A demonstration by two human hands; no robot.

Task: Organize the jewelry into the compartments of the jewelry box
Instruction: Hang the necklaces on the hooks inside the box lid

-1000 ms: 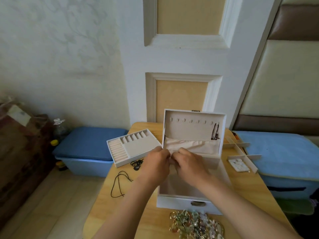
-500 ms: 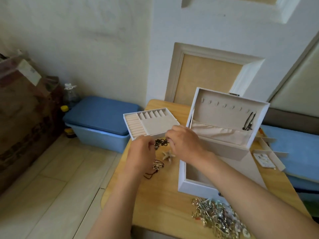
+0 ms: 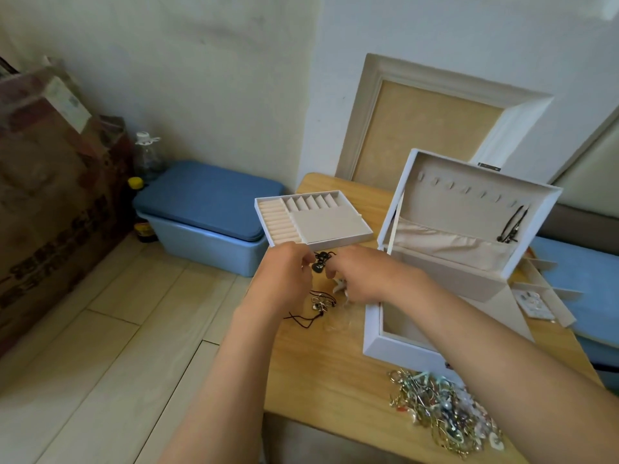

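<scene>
off the left edge of the table (image 3: pixel 318 380) there's a blue bin (image 3: pixel 207 209) sitting on the floor. up by the table's far left corner is the lift-out tray (image 3: pixel 330 222) with its ring rolls and little slots. just in front of that, the left hand (image 3: pixel 284 279) and right hand (image 3: pixel 365 279) meet with fingers curled in, both pinching a small black pendant (image 3: pixel 319 264) between them. a corded necklace (image 3: pixel 318 303) with a metal charm lies on the wood right below. further right the jewelry box (image 3: pixel 395 348) stands with its lid up, a black cord (image 3: pixel 512 226) hanging inside the lid. at the near edge, right side, there's a tangled jewelry pile (image 3: pixel 442 406).
</scene>
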